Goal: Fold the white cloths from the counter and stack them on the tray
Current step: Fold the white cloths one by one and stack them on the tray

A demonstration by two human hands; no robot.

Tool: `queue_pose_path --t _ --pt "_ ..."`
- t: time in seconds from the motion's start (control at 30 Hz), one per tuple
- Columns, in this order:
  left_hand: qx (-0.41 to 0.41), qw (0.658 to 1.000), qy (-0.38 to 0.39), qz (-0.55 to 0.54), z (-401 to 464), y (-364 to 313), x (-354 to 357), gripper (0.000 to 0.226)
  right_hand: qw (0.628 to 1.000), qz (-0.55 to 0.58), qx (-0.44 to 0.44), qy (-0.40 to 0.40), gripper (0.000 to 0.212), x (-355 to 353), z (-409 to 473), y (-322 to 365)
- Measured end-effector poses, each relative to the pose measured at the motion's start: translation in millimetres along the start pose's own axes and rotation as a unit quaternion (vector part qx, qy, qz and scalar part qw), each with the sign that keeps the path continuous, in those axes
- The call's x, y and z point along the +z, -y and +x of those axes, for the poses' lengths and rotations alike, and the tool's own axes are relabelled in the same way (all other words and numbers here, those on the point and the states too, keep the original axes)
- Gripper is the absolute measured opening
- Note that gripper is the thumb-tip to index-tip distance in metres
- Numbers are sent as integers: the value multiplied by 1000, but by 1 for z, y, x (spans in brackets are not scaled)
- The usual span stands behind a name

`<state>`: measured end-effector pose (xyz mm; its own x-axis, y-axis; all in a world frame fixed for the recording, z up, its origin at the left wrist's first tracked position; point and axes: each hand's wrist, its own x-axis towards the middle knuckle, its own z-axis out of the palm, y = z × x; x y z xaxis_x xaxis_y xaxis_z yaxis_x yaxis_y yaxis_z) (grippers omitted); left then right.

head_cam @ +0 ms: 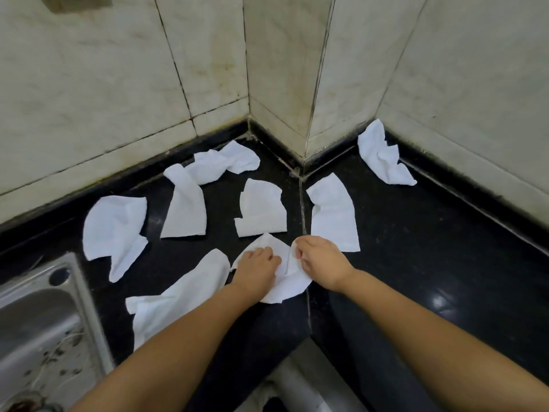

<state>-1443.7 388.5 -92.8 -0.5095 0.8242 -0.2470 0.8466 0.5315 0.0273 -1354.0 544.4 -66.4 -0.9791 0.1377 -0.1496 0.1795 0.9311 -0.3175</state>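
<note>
Several white cloths lie spread on the black counter. Both hands work on the nearest white cloth near the counter's front corner. My left hand lies on its left part with curled fingers pinching the fabric. My right hand pinches a raised fold of the same cloth at its upper edge. Other cloths lie beyond: a partly folded one, one to the right, a crumpled one by the right wall. No tray is in view.
A steel sink sits at the left edge, with a long cloth lying beside it. More cloths lie toward the tiled wall corner.
</note>
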Motion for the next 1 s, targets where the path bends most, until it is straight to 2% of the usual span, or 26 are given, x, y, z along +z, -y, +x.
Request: queue_pose_path --t 0.13,0.23,0.37,0.53,0.6,0.7,0.87,1.0 --pt "20 999 0 42 3 -10 -1 31 997 5 18 72 50 -2 -4 6" --pt "-9 999 -31 -21 -9 -14 2 28 995 -39 16 95 46 18 -6 16" --pt "-45 983 -93 -153 -35 -15 2 14 999 -37 -7 7 30 29 -11 21" --pt "-104 957 -123 -243 -44 -28 -35 6 996 10 -56 -64 31 -11 -24 13" --pt "-85 960 -119 -241 -39 -38 -53 16 995 52 -41 -79 31 -31 -31 5" --pt "-9 971 -140 -196 -27 -61 -79 31 991 94 17 -93 28 -63 -57 -26" --pt "50 959 -153 -235 7 -112 -110 19 967 185 123 -126 17 -107 -124 -88" --pt "84 955 -178 -224 33 -159 -140 22 930 253 180 -198 18 -141 -168 -120"
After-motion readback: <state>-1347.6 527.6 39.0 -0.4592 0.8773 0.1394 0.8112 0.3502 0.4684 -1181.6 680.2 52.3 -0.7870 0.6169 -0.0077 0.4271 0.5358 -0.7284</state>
